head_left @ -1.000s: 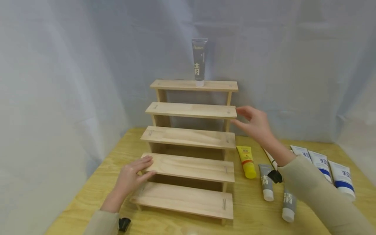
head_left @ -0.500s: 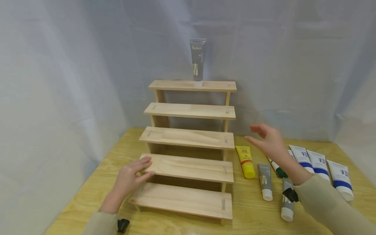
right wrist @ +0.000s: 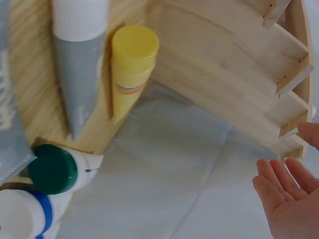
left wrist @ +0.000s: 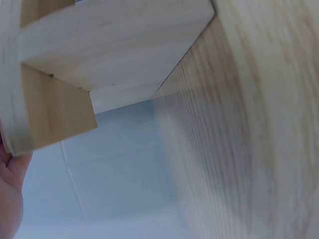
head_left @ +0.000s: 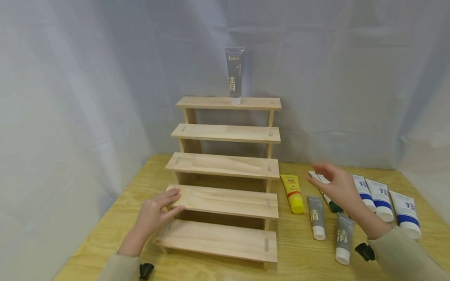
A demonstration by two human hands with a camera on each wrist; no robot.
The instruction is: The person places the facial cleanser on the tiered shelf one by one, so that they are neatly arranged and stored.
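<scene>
A wooden shelf stand (head_left: 225, 201) with several stepped boards stands on the table. My left hand (head_left: 152, 212) holds the left end of its second board from the bottom, fingers on top and thumb at the front edge. In the left wrist view, the thumb (left wrist: 19, 167) shows at the board's edge. A grey tube (head_left: 234, 75) stands cap down on the top board. My right hand (head_left: 341, 189), fingers loosely bent and holding nothing, is over the tubes at the right, nearest a white tube with a green cap (right wrist: 52, 169), which it partly hides in the head view.
Right of the stand lie a yellow tube (head_left: 293, 195), two grey tubes with white caps (head_left: 316, 214) and several white tubes with blue bands (head_left: 405, 210). A pale sheet (head_left: 351, 97) hangs behind and beside the wooden table (head_left: 116, 230).
My right hand has left the right end of the second board from the top and moved right and down towards the tubes. The left hand has kept its place on the stand.
</scene>
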